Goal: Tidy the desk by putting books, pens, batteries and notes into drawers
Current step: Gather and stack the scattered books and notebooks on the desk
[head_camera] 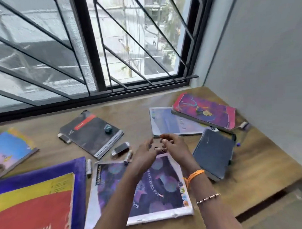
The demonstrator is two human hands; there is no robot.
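We see both hands over the purple notebook [141, 188]: left hand [144, 155] loose, right hand [173, 146] grip unclear; bare desk [251, 170] beyond its right edge

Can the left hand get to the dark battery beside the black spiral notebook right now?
Probably yes: the battery lies bare on the desk just left of the left hand, nothing between them.

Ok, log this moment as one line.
stage: gathering small items | hands: left and right together over purple notebook, grip unclear | batteries still on desk | drawers: unseen
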